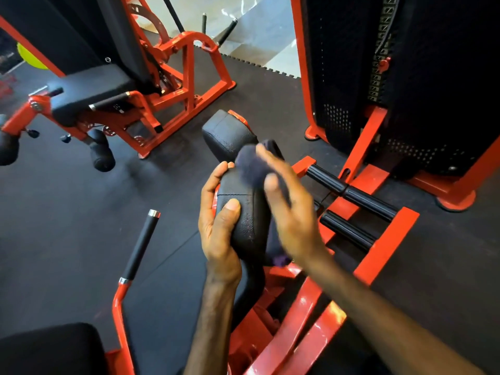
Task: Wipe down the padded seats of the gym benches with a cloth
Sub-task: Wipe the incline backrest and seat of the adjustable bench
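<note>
Left hand (219,226) grips near pad (244,212); right hand (286,201), fingers flat, presses cloth (253,166) on it (blurred). Far pad (227,132), seats left, I judge.

I'm looking into a gym, red-framed weight machine (189,77) with black padded seat (89,87), perforated weight-stack shroud (405,77), black rubber floor mats (67,212), foam roller pads (102,155)
</note>
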